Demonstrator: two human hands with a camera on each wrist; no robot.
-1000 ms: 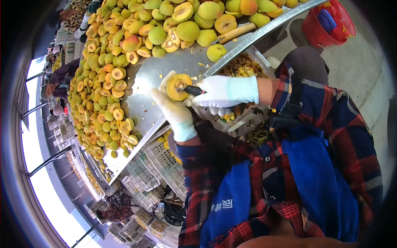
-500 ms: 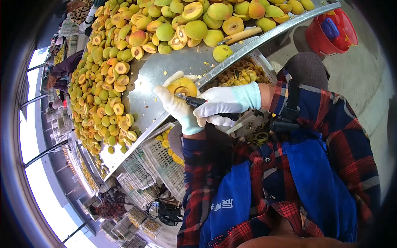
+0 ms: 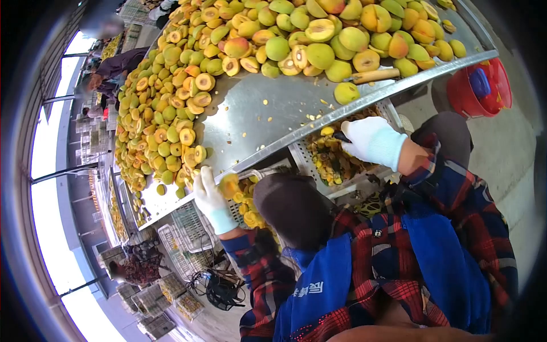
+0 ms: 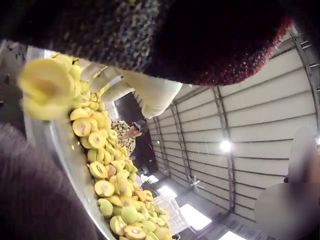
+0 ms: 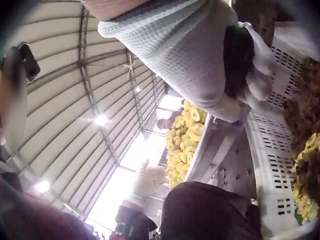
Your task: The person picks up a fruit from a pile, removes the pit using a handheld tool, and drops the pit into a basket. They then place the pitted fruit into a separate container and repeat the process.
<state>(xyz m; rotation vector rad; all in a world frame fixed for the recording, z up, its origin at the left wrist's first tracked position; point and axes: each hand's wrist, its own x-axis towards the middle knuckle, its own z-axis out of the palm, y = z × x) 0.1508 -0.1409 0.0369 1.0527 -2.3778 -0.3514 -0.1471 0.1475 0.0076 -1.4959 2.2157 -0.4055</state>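
My gloved left hand [image 3: 209,196] is at the table's near edge, fingers extended. Beside it, a blurred yellow peach half [image 3: 229,186] is over a crate holding other peach halves [image 3: 250,214]. In the left wrist view that peach half [image 4: 45,90] hangs in the air, apart from the fingers [image 4: 102,80]. My gloved right hand [image 3: 373,142] curls round a black-handled tool [image 5: 239,62], its working tip hidden. Below that hand stands a white crate [image 5: 272,165] of brown and yellow scraps [image 3: 327,162].
Many whole and halved peaches [image 3: 171,114] are heaped on the metal table [image 3: 256,102]. A wooden-handled knife [image 3: 376,75] lies near its raised edge. A red bucket [image 3: 464,94] stands on the floor at right. My knee [image 3: 293,208] is between the crates.
My hands have moved apart. The left went leftward to the crate and let go of the peach half it held. My right hand moved right with the tool, over the scraps crate.
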